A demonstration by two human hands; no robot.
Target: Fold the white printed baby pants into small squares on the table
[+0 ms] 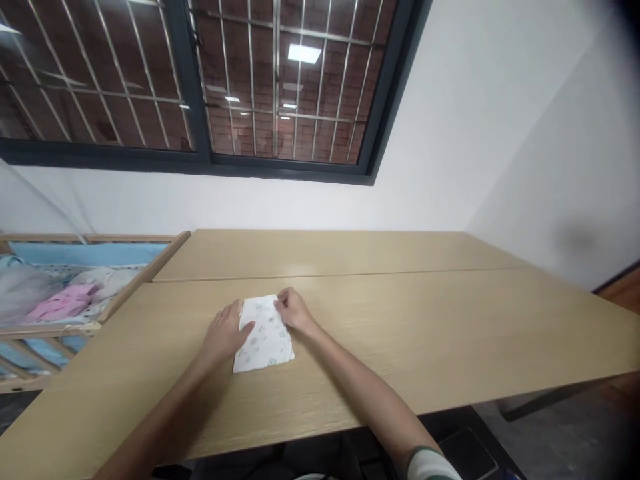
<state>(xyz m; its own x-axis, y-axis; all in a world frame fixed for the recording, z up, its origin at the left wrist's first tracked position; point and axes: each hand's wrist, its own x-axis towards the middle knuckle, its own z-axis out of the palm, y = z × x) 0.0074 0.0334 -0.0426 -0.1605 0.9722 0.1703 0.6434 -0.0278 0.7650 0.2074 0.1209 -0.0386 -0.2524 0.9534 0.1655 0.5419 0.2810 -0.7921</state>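
A folded white cloth (263, 337) with small printed figures lies flat on the wooden table (425, 333). My left hand (226, 331) rests along its left edge, with the thumb spread over the fabric and the fingers stretched beside it on the tabletop. At the cloth's upper right corner, my right hand (295, 311) pinches the edge between thumb and fingers. The cloth's lower right corner shows several uneven layers.
To the left stands a wooden crib (143, 273) with blue lining, a pink cloth (63, 301) and pale bedding inside. A seam crosses the tabletop behind my hands. A white wall and a barred window (285, 87) rise beyond the table.
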